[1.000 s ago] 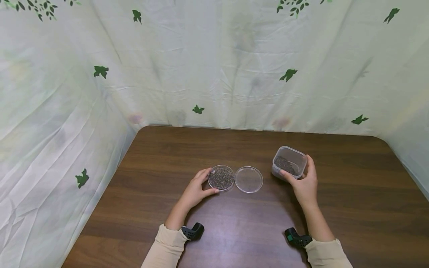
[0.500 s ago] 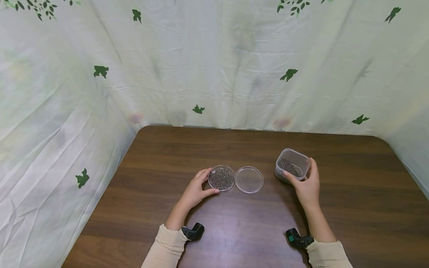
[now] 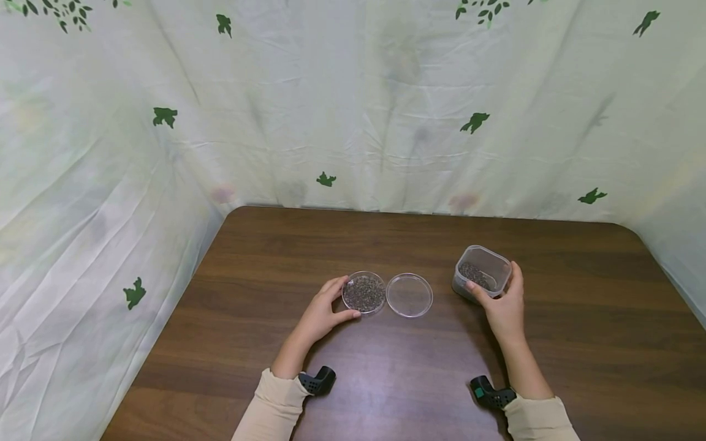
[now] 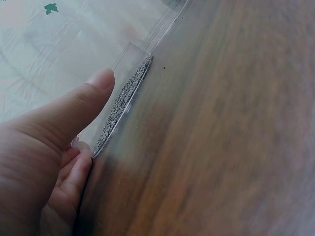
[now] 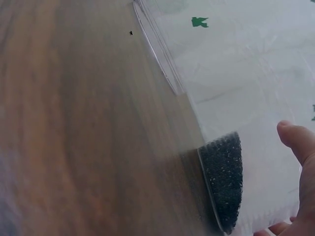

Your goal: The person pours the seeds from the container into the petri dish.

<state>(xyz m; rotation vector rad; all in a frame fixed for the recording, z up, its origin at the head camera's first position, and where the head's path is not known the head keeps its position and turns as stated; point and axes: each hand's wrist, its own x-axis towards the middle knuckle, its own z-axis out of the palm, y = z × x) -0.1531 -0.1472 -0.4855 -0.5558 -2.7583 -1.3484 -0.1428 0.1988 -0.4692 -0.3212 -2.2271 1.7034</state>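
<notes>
In the head view, a clear round petri dish filled with grey-black granules lies on the table. My left hand holds its left side, thumb at the near rim and fingers at the far rim; the left wrist view shows the thumb beside the granule layer. Touching or nearly touching that dish on the right is a second clear round dish or lid without granules. Farther right, my right hand grips a translucent rectangular plastic container. Dark granules are heaped at one side of the container.
The brown wooden table has a pale curtain with green bird shapes behind it. A few dark specks lie on the tabletop. Black wrist cameras sit on both wrists.
My right hand has shifted the plastic container slightly right and nearer to me, then kept almost still. My left hand and the two round dishes stay in place.
</notes>
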